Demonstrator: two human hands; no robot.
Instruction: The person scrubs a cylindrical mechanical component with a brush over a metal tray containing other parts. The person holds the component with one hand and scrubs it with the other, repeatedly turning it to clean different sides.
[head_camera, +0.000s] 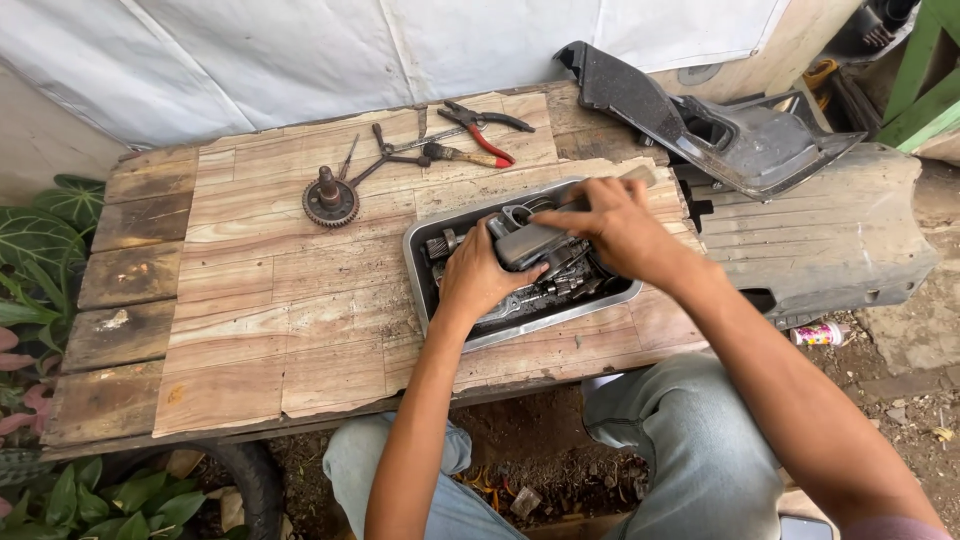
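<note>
From where I watch through the head camera, the far left shows broad green leaves (40, 250) beside a low wooden table (260, 320) of worn planks, with a black tyre (250, 475) under its near left corner. On the table, left of centre, I see a rusty toothed gear (330, 203) on a short shaft standing upright, and behind it a thin tool and a dark three-armed wrench (385, 158). Just right of those lie red-handled pliers (488, 128) and a small wooden-handled tool (462, 154).

Next comes a shallow metal tray (420, 285) full of oily metal parts. My left hand (478, 278) is inside it, fingers curled around the near end of a grey metal casting (535, 243). My right hand (612, 228) presses on the same piece from the far side, so both hands are clamped on it, close together, just above the tray's contents. A pale handle (637, 176) sticks out past the right hand; I think that hand grips a brush or tool there, but the fingers hide it.

Further right rests a dusty black plastic vehicle panel (740, 135) on a larger grey body panel (830, 230). A small spray can (820, 333) lies on the ground below, and my knees in pale jeans (680, 440) fill the bottom edge.
</note>
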